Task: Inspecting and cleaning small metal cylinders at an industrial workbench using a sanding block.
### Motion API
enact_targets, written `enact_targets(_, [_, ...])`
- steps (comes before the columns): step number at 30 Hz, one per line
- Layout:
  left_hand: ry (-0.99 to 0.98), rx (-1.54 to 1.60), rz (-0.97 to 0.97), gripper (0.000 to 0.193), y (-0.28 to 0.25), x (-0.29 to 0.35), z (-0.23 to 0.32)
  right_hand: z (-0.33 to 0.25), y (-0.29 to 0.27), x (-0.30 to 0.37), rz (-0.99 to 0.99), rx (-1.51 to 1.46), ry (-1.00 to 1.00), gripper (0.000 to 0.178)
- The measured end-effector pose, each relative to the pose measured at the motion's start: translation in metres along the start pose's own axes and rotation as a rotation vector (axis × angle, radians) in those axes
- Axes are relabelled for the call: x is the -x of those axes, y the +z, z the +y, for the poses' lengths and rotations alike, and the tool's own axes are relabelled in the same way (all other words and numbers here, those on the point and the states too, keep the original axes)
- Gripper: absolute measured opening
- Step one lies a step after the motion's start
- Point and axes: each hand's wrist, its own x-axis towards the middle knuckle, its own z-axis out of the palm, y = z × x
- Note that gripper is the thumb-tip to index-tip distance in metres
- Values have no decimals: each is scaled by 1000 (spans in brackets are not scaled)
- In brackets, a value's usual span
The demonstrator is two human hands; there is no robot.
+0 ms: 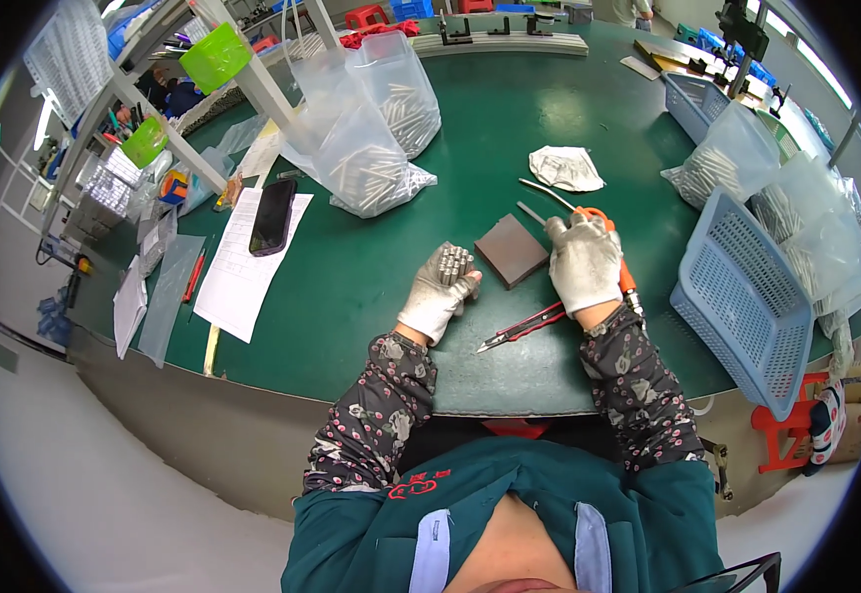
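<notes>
My left hand (432, 299), in a whitish work glove with bare fingertips showing, is closed around a bundle of short metal rods (454, 263), their ends facing up. Fingers curled, my gloved right hand (586, 263) has a single thin grey rod (530, 212) at its fingertips. Partly hidden behind that hand is an orange air blow gun (628, 278) with a long metal nozzle; whether the hand touches it is unclear. Between the hands lies a brown square block (511, 250). A red and black utility knife (521, 328) with its blade out lies nearer to me.
Clear bags of metal rods (376, 178) stand at the back left. A phone (272, 216) rests on paper sheets (236, 287), beside a red pen (194, 275). Crumpled white cloth (566, 168) lies beyond the blow gun. At right is a blue basket (747, 296) beside more bags (722, 163).
</notes>
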Motion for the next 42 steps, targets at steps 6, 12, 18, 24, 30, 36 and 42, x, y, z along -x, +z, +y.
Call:
enact_targets(6, [424, 170, -98, 44, -3, -11, -35, -44, -9, 12, -12, -611, -324, 33])
enact_targets(12, [633, -723, 267, 44, -3, -12, -24, -57, 23, 12, -142, -792, -237, 25])
enact_targets(18, [463, -571, 222, 44, -6, -5, -13, -61, 20, 7, -143, -783, -253, 24])
enact_targets(24, [416, -384, 118, 36, -1, 3, -1, -48, -5, 4, 101, -645, -207, 35])
enact_targets(30, [344, -382, 127, 37, 3, 5, 3, -35, 23, -1, 74, 38, -161, 72])
enact_targets(36, [290, -415, 130, 38, 1, 1, 0, -31, 14, -7, 40, -363, -159, 44])
enact_targets(42, [460, -242, 197, 44, -4, -15, -25, -44, -13, 2, 17, -591, -598, 34])
